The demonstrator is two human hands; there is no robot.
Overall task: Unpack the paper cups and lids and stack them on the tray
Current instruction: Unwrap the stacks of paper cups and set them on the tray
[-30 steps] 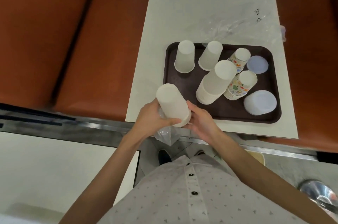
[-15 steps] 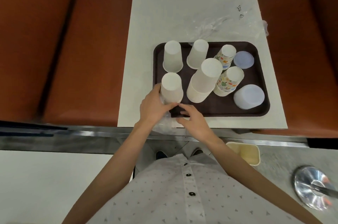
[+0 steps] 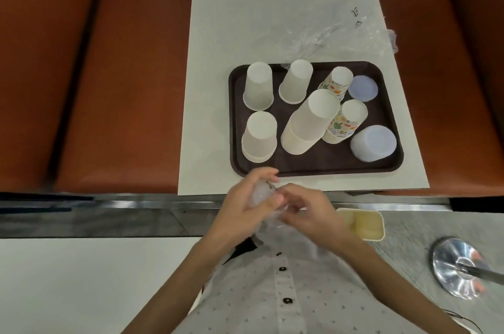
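Your left hand [image 3: 242, 205] and right hand [image 3: 311, 213] meet just before the tray [image 3: 313, 171], each with its grip on a crumpled clear wrapper [image 3: 261, 194]; blur hides the fingers. 6 cup stacks [image 3: 308, 121] and 2 lid piles [image 3: 373, 142] stand on the tray. Ball the wrapper tight and lay it on the surface [image 3: 218, 61] by the loose plastic [image 3: 341, 36], lifting well over the cups.

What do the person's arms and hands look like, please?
Both forearms are bare. The left hand and right hand show no gloves, rings or watch. The white fabric shirt has tiny grey marks and small dark round buttons.
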